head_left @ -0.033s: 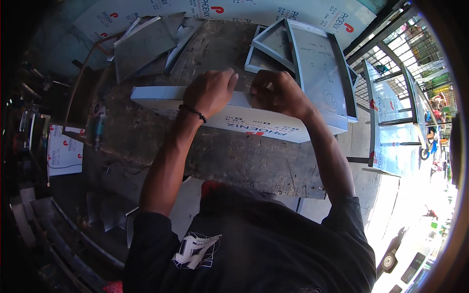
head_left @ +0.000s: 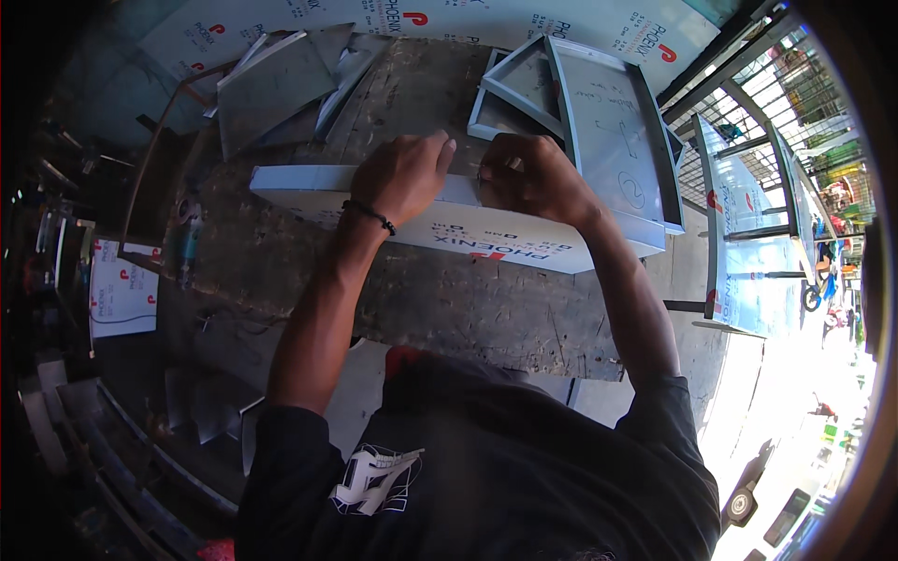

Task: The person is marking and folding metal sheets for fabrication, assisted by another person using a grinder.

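A long, shallow sheet-metal panel (head_left: 468, 241) with folded edges and printed white film stands on its side on the worn workbench (head_left: 468, 323), slightly slanted. My left hand (head_left: 400, 176), with a dark bracelet at the wrist, is closed over the panel's upper edge near its middle; its fingertips are hidden behind the hand. Just to the right, my right hand (head_left: 541, 182) is curled at the same edge, thumb and fingers pinched together. Whatever lies between those fingertips is too small to make out.
Bent metal sheets (head_left: 276, 89) lean together at the back left of the bench. A shallow metal tray (head_left: 608, 122) with handwritten marks lies at the back right, beside a triangular frame (head_left: 524, 89). Film-covered sheet (head_left: 524, 21) lines the back. A framed rack (head_left: 748, 234) stands to the right.
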`<state>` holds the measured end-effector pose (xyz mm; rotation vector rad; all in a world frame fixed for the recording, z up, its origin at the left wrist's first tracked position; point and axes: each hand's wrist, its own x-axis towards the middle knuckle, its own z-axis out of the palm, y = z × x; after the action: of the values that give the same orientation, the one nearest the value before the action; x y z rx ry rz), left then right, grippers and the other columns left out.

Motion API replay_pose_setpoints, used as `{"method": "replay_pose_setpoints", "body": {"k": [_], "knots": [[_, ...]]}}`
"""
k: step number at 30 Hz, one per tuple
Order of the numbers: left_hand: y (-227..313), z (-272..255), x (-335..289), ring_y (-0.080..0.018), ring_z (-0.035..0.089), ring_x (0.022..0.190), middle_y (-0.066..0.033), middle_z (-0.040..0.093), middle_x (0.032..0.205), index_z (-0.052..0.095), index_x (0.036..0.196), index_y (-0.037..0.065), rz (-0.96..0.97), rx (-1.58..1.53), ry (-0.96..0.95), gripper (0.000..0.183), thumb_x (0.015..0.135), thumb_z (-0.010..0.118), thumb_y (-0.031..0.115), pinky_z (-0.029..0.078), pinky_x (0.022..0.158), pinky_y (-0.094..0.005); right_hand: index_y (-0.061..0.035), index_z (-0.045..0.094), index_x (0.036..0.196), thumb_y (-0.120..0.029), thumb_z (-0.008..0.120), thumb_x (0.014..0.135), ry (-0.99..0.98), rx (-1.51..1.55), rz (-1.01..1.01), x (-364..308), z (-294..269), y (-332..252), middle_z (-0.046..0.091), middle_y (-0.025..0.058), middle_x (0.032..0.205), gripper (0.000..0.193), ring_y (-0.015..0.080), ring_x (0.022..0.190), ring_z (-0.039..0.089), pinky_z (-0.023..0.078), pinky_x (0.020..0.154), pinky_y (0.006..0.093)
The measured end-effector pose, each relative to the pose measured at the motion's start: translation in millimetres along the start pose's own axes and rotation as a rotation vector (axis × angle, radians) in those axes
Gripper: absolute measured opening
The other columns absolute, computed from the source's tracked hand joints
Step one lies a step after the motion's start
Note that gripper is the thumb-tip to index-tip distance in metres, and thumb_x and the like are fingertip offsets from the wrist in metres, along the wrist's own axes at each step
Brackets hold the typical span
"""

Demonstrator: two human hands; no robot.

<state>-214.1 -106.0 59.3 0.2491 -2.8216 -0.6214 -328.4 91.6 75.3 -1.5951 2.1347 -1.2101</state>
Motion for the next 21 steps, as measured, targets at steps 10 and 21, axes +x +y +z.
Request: {"method": "replay_pose_setpoints", "body": {"k": [10,21], "knots": [[-2.9,-7.2,-8.5,-0.0485,0.066,0.089,-0.0265,0.069,0.089,0.062,0.096,0.002,-0.039,-0.090,-0.013,0.032,0.107,0.051,0.030,0.050,0.075,-0.0576,-0.0027,0.074,0.104,-0.013,0.079,0.090,-0.320,-0.163,-0.324,15.0,-17.9,-13.3,0.072,0.0105,0.105,0.018,0.0272,0.099,0.070,0.056,0.088,0.0413],[-7.4,-6.0,-18.0,-0.0437,0.069,0.080,-0.0233,0.069,0.081,0.066,0.091,0.002,0.006,-0.145,0.078,0.030,0.105,0.054,0.026,0.054,0.072,-0.0530,-0.0021,0.069,0.090,-0.015,0.075,0.092,-0.422,-0.449,-0.687,30.9,-19.2,-22.1,0.070,0.0085,0.096,0.014,0.0260,0.093,0.069,0.061,0.084,0.0372]]}}
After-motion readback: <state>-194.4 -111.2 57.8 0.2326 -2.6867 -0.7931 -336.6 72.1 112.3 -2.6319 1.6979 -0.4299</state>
